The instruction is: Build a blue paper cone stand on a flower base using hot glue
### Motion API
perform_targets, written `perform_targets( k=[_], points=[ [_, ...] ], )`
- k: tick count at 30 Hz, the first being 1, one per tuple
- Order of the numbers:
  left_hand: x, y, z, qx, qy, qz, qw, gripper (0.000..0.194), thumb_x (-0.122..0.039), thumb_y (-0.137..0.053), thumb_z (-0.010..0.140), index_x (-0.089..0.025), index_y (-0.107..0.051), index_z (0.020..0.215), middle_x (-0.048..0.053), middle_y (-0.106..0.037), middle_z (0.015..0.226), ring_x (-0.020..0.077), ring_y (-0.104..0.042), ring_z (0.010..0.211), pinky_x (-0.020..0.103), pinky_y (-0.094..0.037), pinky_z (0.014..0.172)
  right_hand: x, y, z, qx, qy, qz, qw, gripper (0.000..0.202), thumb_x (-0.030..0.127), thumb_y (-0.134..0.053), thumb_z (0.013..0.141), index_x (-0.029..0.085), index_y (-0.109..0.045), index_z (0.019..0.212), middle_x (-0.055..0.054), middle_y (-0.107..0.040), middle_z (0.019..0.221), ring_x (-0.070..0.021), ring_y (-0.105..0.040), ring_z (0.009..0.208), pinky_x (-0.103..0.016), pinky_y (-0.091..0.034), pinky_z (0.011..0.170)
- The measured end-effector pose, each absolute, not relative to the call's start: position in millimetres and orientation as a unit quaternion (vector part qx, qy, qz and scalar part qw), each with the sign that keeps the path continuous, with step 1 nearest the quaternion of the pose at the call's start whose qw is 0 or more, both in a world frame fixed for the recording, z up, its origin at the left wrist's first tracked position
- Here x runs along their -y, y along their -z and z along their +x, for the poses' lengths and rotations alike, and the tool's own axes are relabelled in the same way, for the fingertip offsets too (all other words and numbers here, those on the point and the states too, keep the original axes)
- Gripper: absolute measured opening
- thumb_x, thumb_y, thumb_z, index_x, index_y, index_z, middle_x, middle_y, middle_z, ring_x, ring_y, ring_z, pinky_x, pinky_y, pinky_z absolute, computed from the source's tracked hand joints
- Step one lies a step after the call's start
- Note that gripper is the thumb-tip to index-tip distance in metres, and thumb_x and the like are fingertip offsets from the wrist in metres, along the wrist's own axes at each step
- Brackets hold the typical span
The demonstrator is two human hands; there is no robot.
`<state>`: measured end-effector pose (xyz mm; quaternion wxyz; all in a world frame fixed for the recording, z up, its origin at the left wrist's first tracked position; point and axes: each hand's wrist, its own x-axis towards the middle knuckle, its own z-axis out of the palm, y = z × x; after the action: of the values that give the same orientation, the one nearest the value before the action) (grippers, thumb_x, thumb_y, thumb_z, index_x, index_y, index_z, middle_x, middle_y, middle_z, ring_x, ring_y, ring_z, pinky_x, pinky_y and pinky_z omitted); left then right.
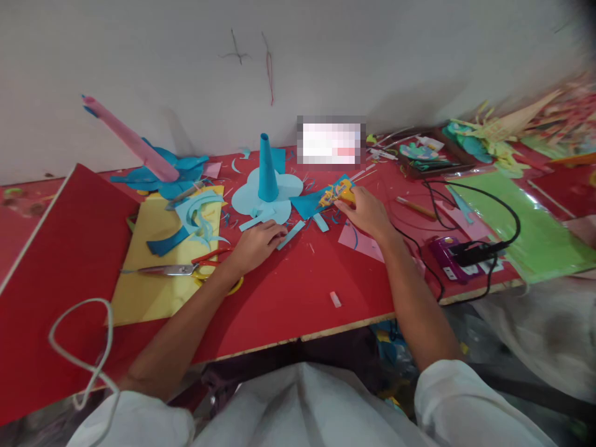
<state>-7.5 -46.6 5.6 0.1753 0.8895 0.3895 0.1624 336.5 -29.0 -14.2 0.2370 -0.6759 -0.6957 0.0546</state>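
Curled fingers of my left hand (259, 245) rest low over the red table, beside a light blue paper strip (291, 235); anything under the fingertips is hidden. Farther right, my right hand (365, 211) is closed at a small yellow object (345, 190) with loose orange-yellow bits at its left, too unclear to name. Those bits lie over a darker blue paper piece (307, 203). Between and beyond the hands, a blue paper cone (267, 171) stands upright on a light blue flower-shaped paper base (244, 197).
Scissors (172, 270) lie on yellow paper (139, 292) by my left forearm. A pink cone (133, 139) leans at back left. A purple box with a black cable (449, 254) sits right, near green sheets (544, 230). A tray (433, 167) holds paper pieces.
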Motion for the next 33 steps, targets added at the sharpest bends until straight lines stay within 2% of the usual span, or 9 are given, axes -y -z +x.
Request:
perform_targets(
  k=[4, 6, 8, 13, 20, 25, 29, 33],
  points=[
    [54.9, -13.5, -2.7, -0.432, -0.123, 0.887, 0.103, 0.031, -0.047, -0.054, 0.105, -0.02, -0.068, 0.098, 0.006, -0.074, 0.101, 0.0213, -0.067, 0.089, 0.03, -0.039, 0.067, 30.6, 10.1, 334.2, 0.666, -0.043, -0.719, 0.194, 0.054, 0.063, -0.036, 0.106, 0.019, -0.066, 0.112, -0.017, -0.071, 0.112, -0.032, -0.065, 0.104, -0.039, -0.046, 0.082],
    [58.9, -16.5, -0.2, -0.449, -0.092, 0.886, 0.065, 0.04, -0.056, -0.056, 0.103, -0.019, -0.067, 0.093, 0.007, -0.074, 0.098, 0.0223, -0.067, 0.084, 0.031, -0.034, 0.062, 30.3, 9.5, 335.1, 0.662, -0.018, -0.725, 0.191, 0.055, 0.061, -0.033, 0.107, 0.019, -0.068, 0.104, -0.017, -0.071, 0.107, -0.0309, -0.064, 0.1, -0.039, -0.045, 0.081],
    [61.7, -18.6, 1.9, -0.455, -0.064, 0.887, 0.041, 0.042, -0.058, -0.056, 0.102, -0.018, -0.068, 0.094, 0.009, -0.075, 0.1, 0.0233, -0.067, 0.083, 0.032, -0.03, 0.06, 29.4, 9.9, 337.6, 0.657, 0.013, -0.726, 0.204, 0.054, 0.058, -0.032, 0.108, 0.019, -0.068, 0.097, -0.017, -0.07, 0.102, -0.0306, -0.062, 0.099, -0.04, -0.044, 0.083],
    [62.7, -20.3, 4.2, -0.466, -0.035, 0.883, 0.03, 0.041, -0.057, -0.057, 0.102, -0.017, -0.067, 0.102, 0.01, -0.075, 0.107, 0.0252, -0.068, 0.086, 0.033, -0.026, 0.059, 25.6, 14.3, 342.5, 0.652, 0.047, -0.703, 0.28, 0.045, 0.054, -0.038, 0.108, 0.021, -0.066, 0.094, -0.014, -0.069, 0.101, -0.0285, -0.059, 0.098, -0.04, -0.044, 0.085],
    [56.1, -17.0, -0.2, -0.454, -0.051, 0.885, 0.088, 0.036, -0.055, -0.061, 0.101, -0.02, -0.062, 0.095, 0.006, -0.073, 0.1, 0.0227, -0.066, 0.084, 0.032, -0.026, 0.059, 23.8, 15.9, 329.7, 0.685, 0.029, -0.648, 0.331, 0.035, 0.046, -0.045, 0.107, 0.023, -0.066, 0.092, -0.011, -0.069, 0.096, -0.0269, -0.059, 0.094, -0.039, -0.045, 0.085],
    [53.8, -14.1, -3.1, -0.426, -0.067, 0.894, 0.12, 0.029, -0.05, -0.058, 0.103, -0.021, -0.06, 0.101, 0.006, -0.071, 0.109, 0.0222, -0.066, 0.087, 0.031, -0.034, 0.063, 24.7, 12.6, 324.8, 0.684, 0.041, -0.625, 0.375, 0.033, 0.044, -0.046, 0.106, 0.023, -0.064, 0.087, -0.009, -0.067, 0.09, -0.0264, -0.058, 0.092, -0.04, -0.046, 0.085],
    [53.3, -13.7, -4.1, -0.428, -0.074, 0.889, 0.14, 0.02, -0.039, -0.057, 0.104, -0.022, -0.062, 0.115, 0.006, -0.072, 0.115, 0.0236, -0.069, 0.096, 0.031, -0.044, 0.07, 25.2, 11.0, 322.8, 0.685, 0.03, -0.607, 0.401, 0.034, 0.044, -0.045, 0.107, 0.024, -0.063, 0.086, -0.009, -0.067, 0.091, -0.0262, -0.058, 0.091, -0.041, -0.047, 0.086],
    [51.6, -10.9, -5.9, -0.42, -0.095, 0.891, 0.146, 0.027, -0.029, -0.057, 0.102, -0.023, -0.061, 0.128, 0.006, -0.073, 0.119, 0.0234, -0.07, 0.104, 0.032, -0.05, 0.079, 26.7, 9.2, 317.9, 0.696, 0.009, -0.582, 0.42, 0.033, 0.045, -0.044, 0.107, 0.025, -0.064, 0.088, -0.009, -0.069, 0.093, -0.0268, -0.06, 0.094, -0.043, -0.048, 0.088]
  ],
)
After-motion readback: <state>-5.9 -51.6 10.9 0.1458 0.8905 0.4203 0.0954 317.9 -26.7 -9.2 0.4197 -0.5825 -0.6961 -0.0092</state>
